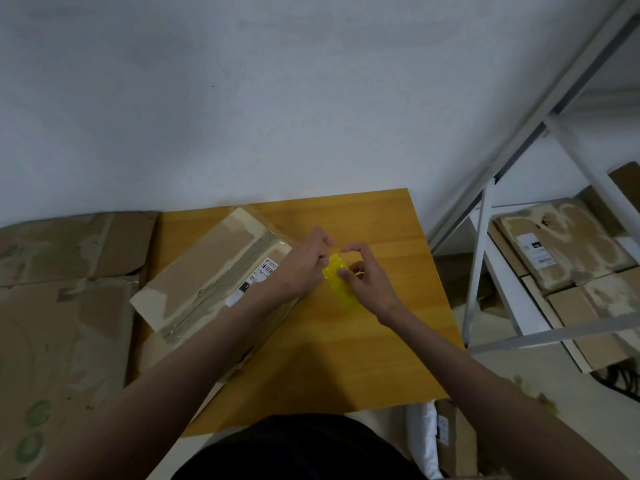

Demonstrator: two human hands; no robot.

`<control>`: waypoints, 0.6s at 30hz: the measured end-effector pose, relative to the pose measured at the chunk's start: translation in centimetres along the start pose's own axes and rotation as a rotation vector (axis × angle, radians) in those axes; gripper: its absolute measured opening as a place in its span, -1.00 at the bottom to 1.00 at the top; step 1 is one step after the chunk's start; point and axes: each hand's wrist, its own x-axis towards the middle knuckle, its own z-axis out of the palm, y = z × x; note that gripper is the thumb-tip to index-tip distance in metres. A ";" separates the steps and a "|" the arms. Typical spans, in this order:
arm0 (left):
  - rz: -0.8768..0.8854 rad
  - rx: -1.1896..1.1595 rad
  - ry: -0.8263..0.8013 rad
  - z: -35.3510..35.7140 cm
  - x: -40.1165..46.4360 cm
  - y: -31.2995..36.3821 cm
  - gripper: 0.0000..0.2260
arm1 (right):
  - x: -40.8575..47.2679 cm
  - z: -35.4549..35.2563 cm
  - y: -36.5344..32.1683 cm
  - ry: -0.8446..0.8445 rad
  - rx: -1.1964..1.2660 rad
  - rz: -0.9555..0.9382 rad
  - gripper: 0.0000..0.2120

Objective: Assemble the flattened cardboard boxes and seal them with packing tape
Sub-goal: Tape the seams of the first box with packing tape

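1. Tabletop (346, 358): orange-brown wood surface set against a white wall (277, 98).
2. Cardboard box (207, 275): assembled, lying on the left part of the tabletop, turned at an angle to its edges. Pale tape strips run along its top face, and printed labels sit near its right end.
3. Yellow tape piece (337, 282): a short translucent yellow strip held above the tabletop, just right of the box's right end, between both hands.
4. Left hand (304, 268): positioned over the box's right end, fingers curled, pinching the upper-left part of the yellow tape piece. The forearm crosses over the box.
5. Right hand (367, 275): fingers curled, thumb and fingertips gripping the right side of the yellow tape piece; the index finger arches above it.
6. Flattened cardboard sheets (62, 306): worn and stained, lying left of the tabletop.
7. White metal shelf (512, 271): standing to the right, carrying further cardboard boxes with labels.
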 end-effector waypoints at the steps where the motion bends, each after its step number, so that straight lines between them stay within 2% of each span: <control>1: 0.014 -0.019 0.002 0.1 -0.3 0.1 -0.75 | -0.1 0.1 0.0 -0.004 -0.007 -0.013 -0.78; 5: 0.022 -0.080 0.033 0.4 -1.4 -0.1 -0.76 | -0.4 0.4 -0.3 -0.005 -0.020 -0.016 -0.88; 9: -0.047 -0.142 0.101 0.4 -1.7 -0.4 -0.79 | -0.6 0.5 -0.2 -0.010 -0.007 -0.001 -0.95; 12: -0.117 -0.121 0.158 0.3 -1.4 -0.9 -0.80 | -1.3 0.3 0.1 -0.059 0.005 -0.022 -0.94; 18: -0.192 -0.005 0.150 0.5 -1.2 -1.3 -0.86 | -2.7 0.1 1.0 -0.144 0.038 0.013 -0.89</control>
